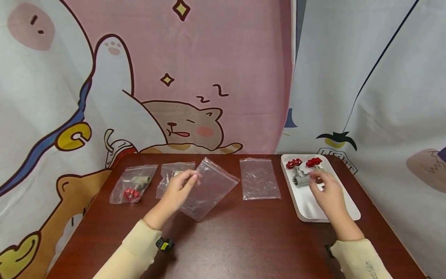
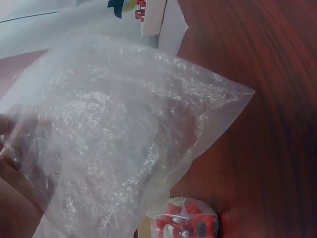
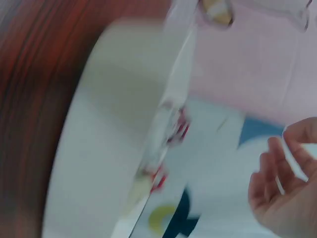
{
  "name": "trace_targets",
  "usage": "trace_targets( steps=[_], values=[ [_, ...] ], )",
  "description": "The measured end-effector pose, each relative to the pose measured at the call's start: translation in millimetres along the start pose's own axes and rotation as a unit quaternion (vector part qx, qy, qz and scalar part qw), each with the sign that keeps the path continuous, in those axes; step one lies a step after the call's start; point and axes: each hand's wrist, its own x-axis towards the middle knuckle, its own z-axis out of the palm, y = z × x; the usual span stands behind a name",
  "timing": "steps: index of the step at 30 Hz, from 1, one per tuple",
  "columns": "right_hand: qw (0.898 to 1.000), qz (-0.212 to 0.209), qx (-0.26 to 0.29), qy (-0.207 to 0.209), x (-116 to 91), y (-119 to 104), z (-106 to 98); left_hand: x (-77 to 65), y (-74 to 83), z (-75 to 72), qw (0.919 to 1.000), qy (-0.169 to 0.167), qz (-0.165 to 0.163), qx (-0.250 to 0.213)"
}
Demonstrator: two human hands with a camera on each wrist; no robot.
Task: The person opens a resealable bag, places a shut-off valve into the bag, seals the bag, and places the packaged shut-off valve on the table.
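Observation:
My left hand (image 1: 178, 189) pinches a clear zip bag (image 1: 211, 192) near its upper left part, and the bag hangs tilted above the table. In the left wrist view this crinkled bag (image 2: 114, 129) spreads across most of the picture. My right hand (image 1: 329, 194) is over the white tray (image 1: 315, 212), its fingers loosely bent and holding nothing. Close to its fingertips lie a metal valve (image 1: 300, 180) with a red handwheel and a second red-wheeled valve (image 1: 314, 162), partly hidden by the hand. The right wrist view, though blurred, shows the right hand (image 3: 285, 183) apart from the tray.
At the left lies a zip bag (image 1: 120, 190) containing a red-wheeled valve with a grey-beige body. Beside it, another filled bag (image 1: 167, 170) is partly covered by my left hand. A flat zip bag (image 1: 259, 182) lies between the held bag and the tray.

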Motion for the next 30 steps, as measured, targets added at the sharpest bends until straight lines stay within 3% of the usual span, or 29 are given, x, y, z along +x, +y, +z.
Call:
trace_targets(
  steps=[4,8,12,16,22,30],
  values=[
    [0.993,-0.077,0.081,-0.032,-4.4,-33.8,24.0,-1.6,-2.0,0.3,0.9992,-0.017,0.031,0.017],
    [0.976,-0.125,0.151,-0.1,-13.0,-66.3,47.2,-4.9,-0.7,0.5,0.9974,-0.038,0.052,0.032],
    [0.959,-0.149,0.187,-0.152,-19.7,-91.8,65.8,-7.7,-0.1,1.3,0.9954,-0.055,0.067,0.041],
    [0.949,-0.151,0.208,-0.181,-21.9,-108.4,78.5,-9.8,1.1,1.5,0.9943,-0.059,0.074,0.049],
    [0.943,-0.15,0.225,-0.196,-20.8,-121.7,89.3,-10.7,1.1,2.4,0.9937,-0.059,0.077,0.056],
    [0.948,-0.154,0.218,-0.173,-21.3,-126.1,98.7,-11.7,-3.5,5.7,0.994,-0.057,0.063,0.069]
  ],
)
